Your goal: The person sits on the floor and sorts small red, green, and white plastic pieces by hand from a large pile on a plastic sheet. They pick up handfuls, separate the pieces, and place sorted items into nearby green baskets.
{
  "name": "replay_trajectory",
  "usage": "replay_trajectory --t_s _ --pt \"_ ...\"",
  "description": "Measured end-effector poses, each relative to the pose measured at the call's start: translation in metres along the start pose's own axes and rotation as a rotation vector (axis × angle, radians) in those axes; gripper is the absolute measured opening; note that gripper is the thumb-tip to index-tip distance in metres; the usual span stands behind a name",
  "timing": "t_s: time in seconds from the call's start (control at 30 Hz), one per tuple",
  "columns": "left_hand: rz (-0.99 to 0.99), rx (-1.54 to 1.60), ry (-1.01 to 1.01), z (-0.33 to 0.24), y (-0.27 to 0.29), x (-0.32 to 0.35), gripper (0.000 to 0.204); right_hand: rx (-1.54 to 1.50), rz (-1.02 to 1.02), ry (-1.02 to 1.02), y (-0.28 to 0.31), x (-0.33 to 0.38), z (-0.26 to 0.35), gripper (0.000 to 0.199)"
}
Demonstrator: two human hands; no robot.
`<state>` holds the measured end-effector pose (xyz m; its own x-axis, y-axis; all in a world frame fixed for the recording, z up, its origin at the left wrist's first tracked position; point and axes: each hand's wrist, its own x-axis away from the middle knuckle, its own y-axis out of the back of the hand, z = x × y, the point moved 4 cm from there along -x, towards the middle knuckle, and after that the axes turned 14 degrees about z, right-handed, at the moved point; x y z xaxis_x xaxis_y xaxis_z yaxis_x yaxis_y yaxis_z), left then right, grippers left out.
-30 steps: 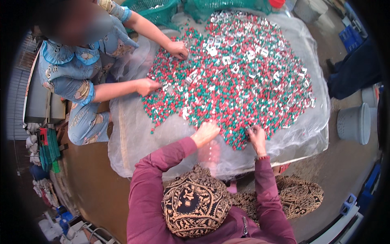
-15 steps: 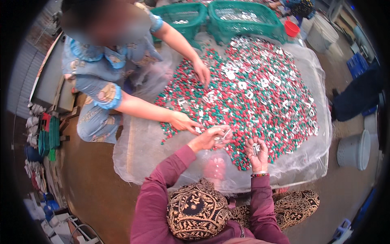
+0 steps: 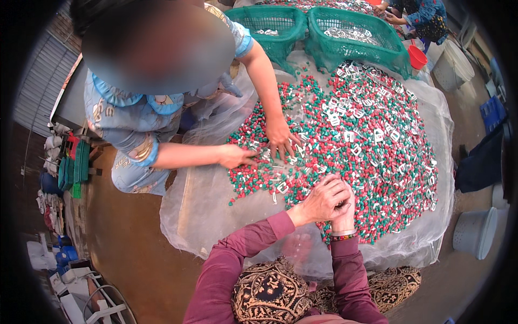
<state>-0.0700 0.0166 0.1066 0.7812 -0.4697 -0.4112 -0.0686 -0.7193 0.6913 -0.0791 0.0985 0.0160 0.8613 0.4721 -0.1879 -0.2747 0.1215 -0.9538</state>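
Observation:
My left hand (image 3: 325,198) is curled over my right hand (image 3: 345,211), and the two meet above the near side of a wide heap (image 3: 377,178) of small red, green and white pellets. Both sets of fingers are closed. The white slotted pieces seen earlier in my right palm are now covered by the left hand, and what the left fingers hold is hidden. Similar white slotted pieces (image 3: 348,136) lie scattered over the heap. A loose one (image 3: 282,187) rests on the sheet left of my hands. A pale mesh sheet (image 3: 210,227) lies under everything.
At the left, a co-worker's two hands (image 3: 280,137) press into the same heap. Two green mesh baskets (image 3: 356,56) holding white pieces stand at the far edge, beside a red scoop (image 3: 417,56). White buckets (image 3: 475,232) line the right. Another person (image 3: 423,19) works at the far right.
My left hand has moved right and come over my right hand, covering its white pieces. The co-worker's far hand has moved down onto the heap, fingers spread. The view has shifted slightly.

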Motion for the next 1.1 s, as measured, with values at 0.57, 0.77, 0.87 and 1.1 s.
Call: replay_trajectory --t_s 0.57,0.77,0.87,1.1 --pt "-0.274 -0.05 0.492 0.038 0.099 0.079 0.022 -0.025 -0.45 -0.104 -0.102 -0.425 -0.006 0.079" --pt "-0.197 0.091 0.355 0.039 0.072 0.07 0.027 0.339 -0.467 -0.11 -0.037 -0.335 0.025 0.064" --pt "0.045 0.164 0.484 0.04 0.04 0.057 0.027 0.674 -0.376 -0.137 -0.024 -0.299 0.093 0.057" --pt "0.739 -0.178 0.575 0.054 -0.051 0.087 0.028 1.106 -0.207 0.176 -0.125 -0.191 0.172 0.054"
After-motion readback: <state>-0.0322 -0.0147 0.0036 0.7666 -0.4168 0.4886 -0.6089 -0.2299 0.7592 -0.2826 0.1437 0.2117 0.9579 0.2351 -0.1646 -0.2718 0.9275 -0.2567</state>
